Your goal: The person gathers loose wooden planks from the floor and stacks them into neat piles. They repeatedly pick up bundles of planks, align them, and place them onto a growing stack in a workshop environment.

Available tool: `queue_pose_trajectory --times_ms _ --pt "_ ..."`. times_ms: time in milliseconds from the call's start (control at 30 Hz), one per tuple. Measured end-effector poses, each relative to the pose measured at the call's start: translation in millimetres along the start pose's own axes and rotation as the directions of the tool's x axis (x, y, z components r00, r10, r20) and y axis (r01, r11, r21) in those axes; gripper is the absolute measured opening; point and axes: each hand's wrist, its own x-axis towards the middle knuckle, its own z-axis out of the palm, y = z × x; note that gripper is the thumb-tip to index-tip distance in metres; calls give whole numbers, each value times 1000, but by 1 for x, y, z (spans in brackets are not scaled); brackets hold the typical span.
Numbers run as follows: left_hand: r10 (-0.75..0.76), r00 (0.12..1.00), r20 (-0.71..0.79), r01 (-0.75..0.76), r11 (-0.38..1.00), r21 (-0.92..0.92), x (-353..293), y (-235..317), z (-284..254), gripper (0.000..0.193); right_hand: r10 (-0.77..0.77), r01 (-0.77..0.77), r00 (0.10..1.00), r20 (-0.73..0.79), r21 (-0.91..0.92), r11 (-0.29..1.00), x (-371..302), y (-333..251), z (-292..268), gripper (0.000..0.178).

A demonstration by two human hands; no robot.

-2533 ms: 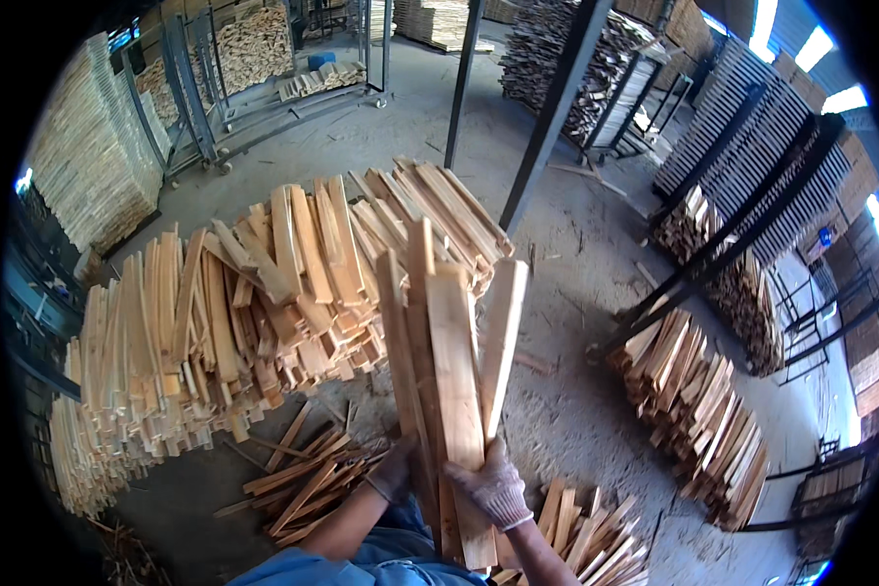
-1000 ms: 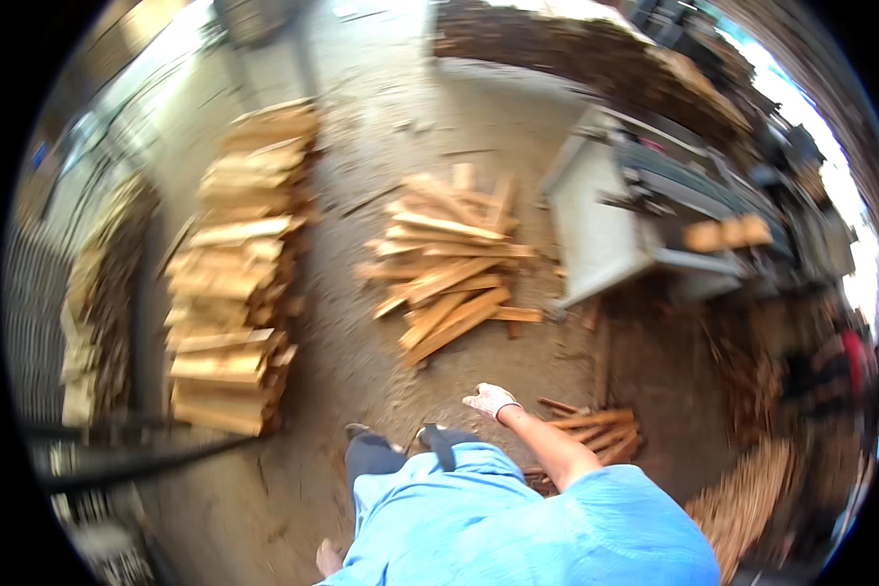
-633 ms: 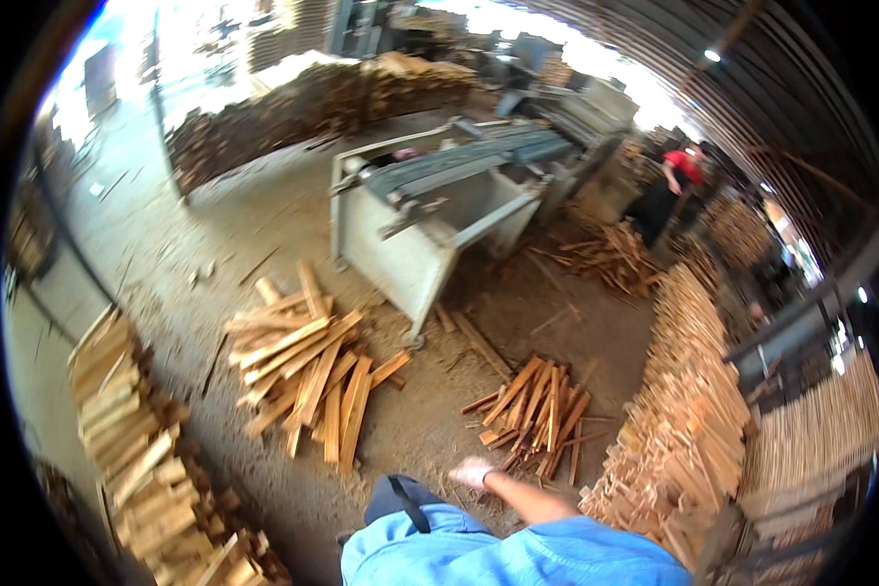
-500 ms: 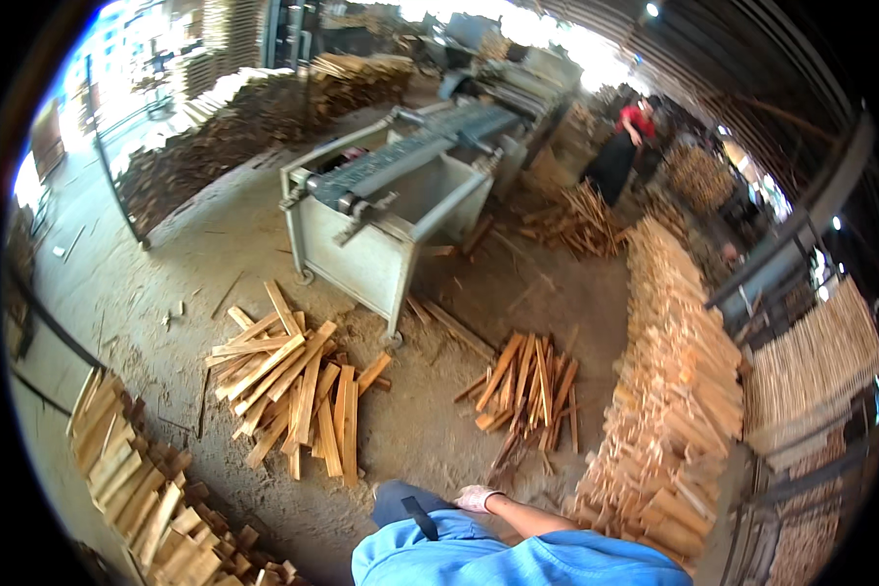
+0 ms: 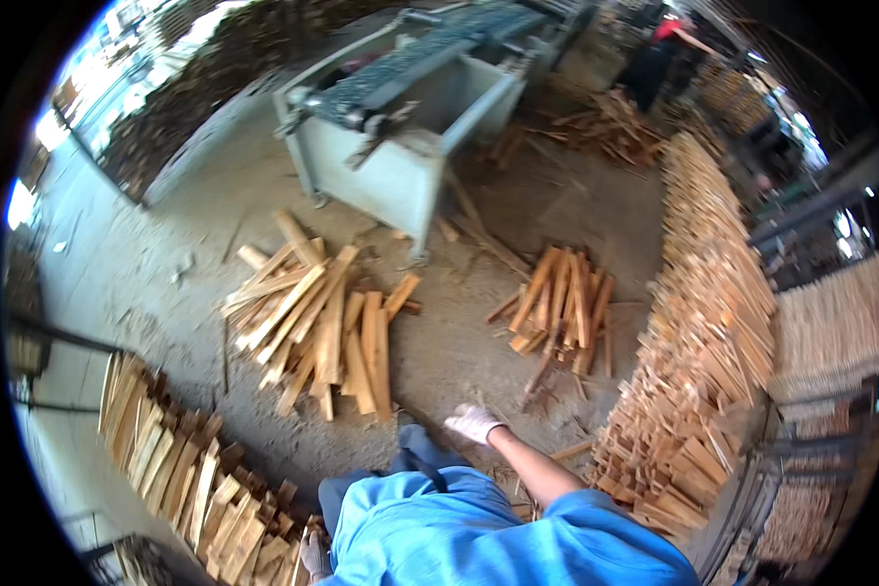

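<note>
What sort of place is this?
Probably a wood workshop: grey metal machine with dark belt, loose pile of light-brown wooden boards, long stacked row of pale wooden pieces at right.

The gloved right grip point(image 5: 474, 423) hangs relaxed, its bare forearm point(image 5: 535, 471) behind it; the gloved left grip point(image 5: 313, 555) hangs lower, leftward.

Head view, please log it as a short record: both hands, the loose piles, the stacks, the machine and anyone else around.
Left hand: grey-gloved, beside the long stack of light-brown wooden boards at lower left; contact unclear
Right hand: white-gloved, nothing visibly held
Larger loose pile: flat tan wooden boards, left of centre
Smaller loose pile: reddish-brown wooden sticks, right of centre
Right-hand stack: long row of pale wooden pieces
Machine: pale-grey metal frame with dark belt, beyond the piles
Co-worker: person in red top, upper right
</note>
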Motion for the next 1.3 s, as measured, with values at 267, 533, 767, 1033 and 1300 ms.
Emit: queue_pose_trajectory --times_ms 267,533,767,1033,1300 --pt "123 992 -2 -117 950 289 82 64 -16 45 109 -40 984 -142 419 907 6 -17 -17 59" --pt "133 978 159 -191 877 441 146 185 5 45 463 -456 883 70 357 815 -53 -31 66 58" --pt "-96 934 345 -119 825 553 222 225 72 57 423 -515 857 295 541 665 41 -13 169 66" --pt "38 828 560 -507 477 718 454 144 250 86 321 -311 945 64 481 820 322 48 269 72" --pt "536 781 319 -424 81 902 591 125 360 98 409 -251 913 10 803 541 512 49 266 103"
